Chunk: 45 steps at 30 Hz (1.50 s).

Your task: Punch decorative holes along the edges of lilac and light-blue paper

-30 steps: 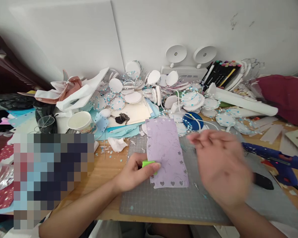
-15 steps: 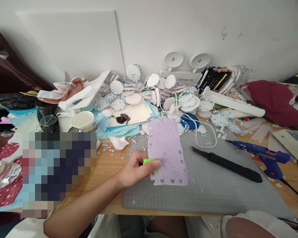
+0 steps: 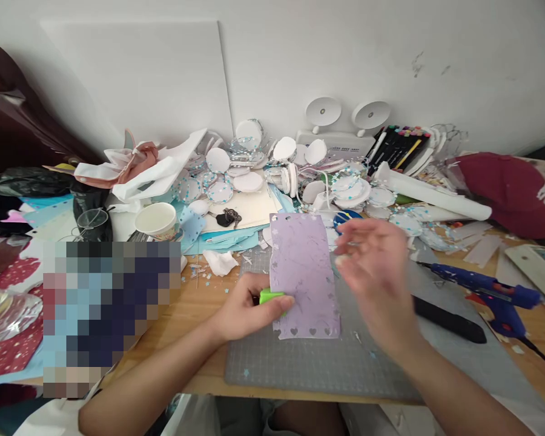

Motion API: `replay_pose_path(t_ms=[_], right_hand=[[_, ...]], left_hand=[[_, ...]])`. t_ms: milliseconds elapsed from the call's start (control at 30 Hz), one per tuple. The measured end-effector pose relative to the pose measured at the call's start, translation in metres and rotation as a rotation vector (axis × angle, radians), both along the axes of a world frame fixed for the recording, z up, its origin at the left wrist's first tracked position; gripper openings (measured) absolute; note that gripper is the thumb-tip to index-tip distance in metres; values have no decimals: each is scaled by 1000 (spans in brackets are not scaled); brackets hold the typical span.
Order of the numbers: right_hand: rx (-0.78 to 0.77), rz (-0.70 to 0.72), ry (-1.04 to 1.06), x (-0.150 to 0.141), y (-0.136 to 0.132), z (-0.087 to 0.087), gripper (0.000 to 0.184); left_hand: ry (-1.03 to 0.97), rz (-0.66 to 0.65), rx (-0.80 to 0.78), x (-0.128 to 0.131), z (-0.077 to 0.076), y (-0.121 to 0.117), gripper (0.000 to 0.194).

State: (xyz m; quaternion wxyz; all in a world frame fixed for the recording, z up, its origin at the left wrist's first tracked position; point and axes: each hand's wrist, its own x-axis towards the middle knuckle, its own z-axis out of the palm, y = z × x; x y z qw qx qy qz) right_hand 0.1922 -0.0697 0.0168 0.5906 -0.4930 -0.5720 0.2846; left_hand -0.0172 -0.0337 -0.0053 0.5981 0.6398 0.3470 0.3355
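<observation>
My left hand is closed round a small bright green craft punch at the left edge of a purple sheet. My thumb lies on top of the punch; most of it is hidden by my fingers. Heart-shaped holes run along the sheet's near edge, and star-shaped ones line its sides. To the right of the sheet, my right hand is raised over the cutting mat, somewhat blurred, its fingers apart and nothing visible in them. Behind that hand lies a black utility knife, its blade end hidden.
A blue glue gun lies at right, near a maroon cap. White discs with blue-beaded strands pile up along the wall. A paper cup and keys stand left of centre. A pixelated patch covers the left side.
My right hand has come into view from the right and now partly covers the utility knife. My left hand keeps its hold on the punch at the sheet's edge.
</observation>
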Motion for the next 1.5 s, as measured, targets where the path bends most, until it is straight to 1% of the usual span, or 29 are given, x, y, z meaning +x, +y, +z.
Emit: replay_pose_path(t_ms=[33,67,100,133,167,200,267,367,400,433,500,600,667,733,867,967,1033,1067,1100,1167,1200,1233,1267,1300,1367,1433,1500], right_hand=[[-99,89,32,-9,23,4,35],[-210,259,42,-14,39,5,25],[-295,381,36,-16,49,4,15],[-362,464,42,-16,53,1,13],[-399,503,63,-14,53,-3,16],[-405,494,101,-10,50,-7,17],[-375,426,210,-3,42,-15,14],[-359,352,324,1,35,-20,11],[-366,338,332,0,34,-20,10],[-374,328,326,0,33,-21,10],[-378,316,290,-3,31,-21,11],[-379,307,254,-5,27,-23,12],[-375,305,254,-5,25,-23,12],[-374,305,256,-6,24,-24,12],[-408,299,235,-8,23,-25,13],[-416,326,232,-13,25,-25,12],[-371,299,211,-17,29,-26,14],[-319,242,171,-18,31,-26,19],[-236,152,106,-19,33,-26,28],[10,-76,-91,-17,36,-25,47],[143,-168,-220,-15,36,-23,52],[264,-216,-362,-13,35,-21,53],[364,-214,-502,-11,33,-18,50],[435,-167,-628,-10,31,-15,45],[489,-19,-786,-8,27,-10,36],[472,96,-796,-9,25,-8,33],[423,152,-740,-11,25,-8,31]], left_hand=[[-2,-10,1,-1,1,0,43],[-7,-17,-1,-1,2,1,40],[-13,-18,-6,-1,3,1,36],[-21,-4,-10,-1,4,3,31],[-35,20,-19,0,4,4,27],[-66,48,-38,0,4,6,23],[-198,86,-101,3,3,10,19],[-438,100,-204,5,2,14,30],[-479,100,-224,5,2,14,29],[-486,97,-237,4,2,14,25],[-432,97,-238,3,3,12,15],[-319,124,-169,2,6,6,8],[-307,151,-125,2,8,4,3],[-324,169,-120,3,9,3,2],[-353,189,-161,5,9,2,3],[-372,201,-184,5,8,2,1],[-372,221,-199,4,7,1,1],[-366,239,-208,4,6,1,1],[-356,260,-215,4,5,1,1],[-324,305,-226,5,4,1,2],[-303,323,-230,5,3,1,2],[-280,335,-230,5,3,1,2],[-257,339,-222,6,4,0,2],[-236,334,-206,6,5,0,1],[-204,297,-154,7,8,0,1],[-180,252,-87,9,11,-1,3],[-155,220,-17,10,13,-1,5]])
